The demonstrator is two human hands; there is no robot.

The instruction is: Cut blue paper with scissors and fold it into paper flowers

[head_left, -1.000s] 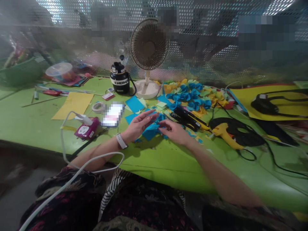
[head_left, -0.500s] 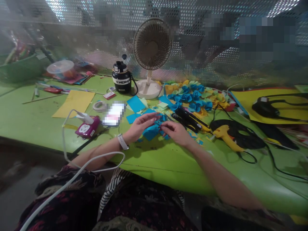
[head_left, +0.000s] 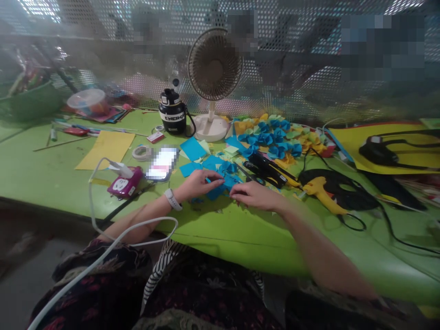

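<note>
Loose blue paper pieces (head_left: 216,183) lie in a small heap on the green table (head_left: 51,183) in front of me. My left hand (head_left: 199,184), with a white watch band (head_left: 171,200) at its wrist, rests its fingers over the heap. My right hand (head_left: 256,195) sits just to its right, fingertips at the heap's edge. Neither hand clearly grips a piece. Dark-handled scissors (head_left: 249,175) lie just beyond my right fingers. Folded blue paper flowers (head_left: 271,137) are bunched farther back.
Behind the hands stand a desk fan (head_left: 213,64) and a black flask (head_left: 172,112). A yellow glue gun (head_left: 321,193) with black cord lies right, and a black tool (head_left: 270,169) beside it. A blurred phone (head_left: 162,163), pink plug socket (head_left: 124,182), tape roll (head_left: 142,153) and yellow card (head_left: 106,149) lie left.
My hands have flattened and moved slightly apart, with the right hand lying lower and more outstretched. The blue pieces look more spread out, and the scissors show more beyond my right fingers.
</note>
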